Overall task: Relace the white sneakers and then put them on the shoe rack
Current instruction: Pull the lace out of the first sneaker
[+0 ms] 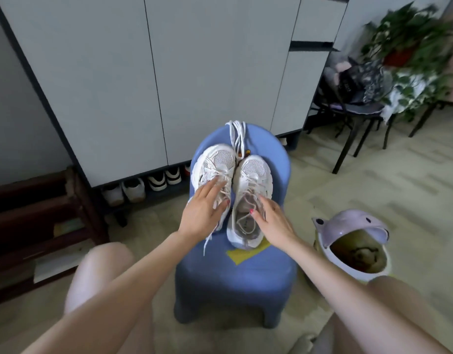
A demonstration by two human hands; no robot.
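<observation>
Two white sneakers stand side by side on a blue plastic stool, toes pointing away from me. My left hand lies flat on the left sneaker, its straight fingers over the laces. My right hand rests on the right sneaker at the edge of its opening, fingers loosely spread. A bundle of loose white laces hangs over the stool's back, just beyond the toes. One lace end trails off the left sneaker over the stool's front.
A tall grey cabinet stands behind the stool, with several shoes in the open shelf under its doors. A dark wooden rack is at left. A lilac frog-shaped bin stands open at right. Black chairs and potted plants fill the far right.
</observation>
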